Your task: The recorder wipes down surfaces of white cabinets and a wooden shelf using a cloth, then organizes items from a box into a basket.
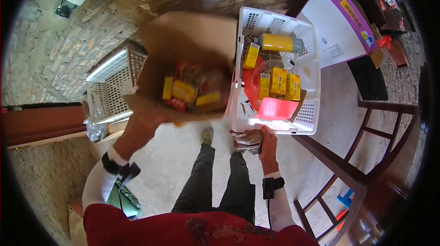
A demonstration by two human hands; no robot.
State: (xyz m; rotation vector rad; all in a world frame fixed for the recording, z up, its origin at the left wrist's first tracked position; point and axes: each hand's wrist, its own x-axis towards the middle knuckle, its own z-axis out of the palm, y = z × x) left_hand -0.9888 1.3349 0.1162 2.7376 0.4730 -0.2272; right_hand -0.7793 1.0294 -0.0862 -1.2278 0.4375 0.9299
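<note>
My left hand grips the lower left side of an open cardboard box, which is blurred. Inside the box lie small yellow cartons and red packets, too blurred to tell more. My right hand holds a crumpled brown cloth at the near rim of a white plastic basket. Whether those fingers also touch the rim, I cannot tell. Within the basket are several yellow cartons, a yellow canister with a grey end, a red round plastic item and a pink-red card.
A second white basket stands at the left by the brick wall. A purple-edged carton leans at upper right. Dark wooden furniture frames occupy the right side. Green fabric or bag lies at lower left.
</note>
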